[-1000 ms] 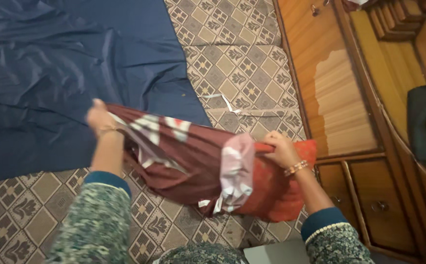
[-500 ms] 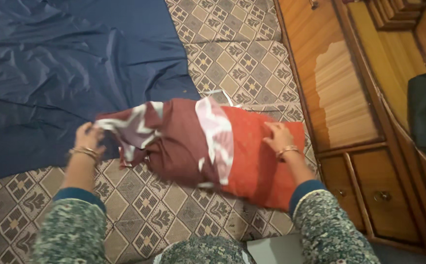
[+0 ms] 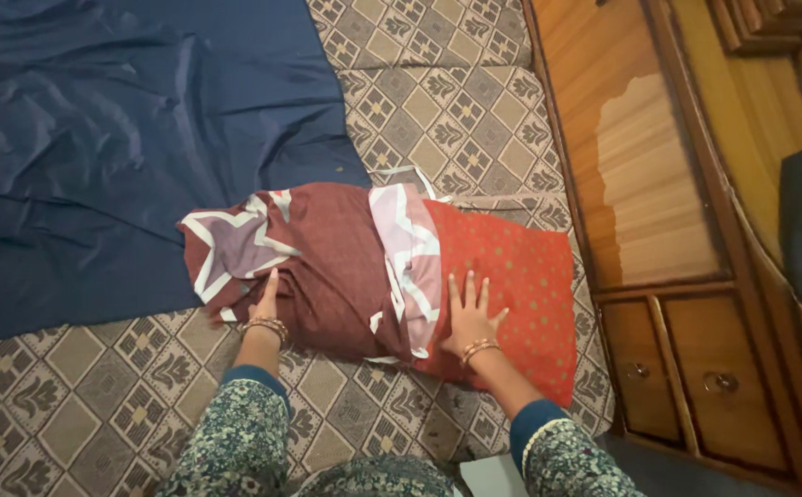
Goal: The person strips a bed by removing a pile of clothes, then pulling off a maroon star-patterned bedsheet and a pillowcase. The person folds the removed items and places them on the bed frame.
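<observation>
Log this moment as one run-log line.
left hand: flat on maroon star-print pillowcase | right hand: flat on red dotted pillow | pillow: half covered, on patterned mattress

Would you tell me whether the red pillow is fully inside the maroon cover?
Only partly in: the maroon cover wraps the left portion, while the red pillow sticks out bare on the right.

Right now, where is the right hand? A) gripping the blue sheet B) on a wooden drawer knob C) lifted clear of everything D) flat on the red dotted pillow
D: the right hand lies palm down, fingers spread, on the red dotted pillow, just past the edge of the maroon star-print cover.
</observation>
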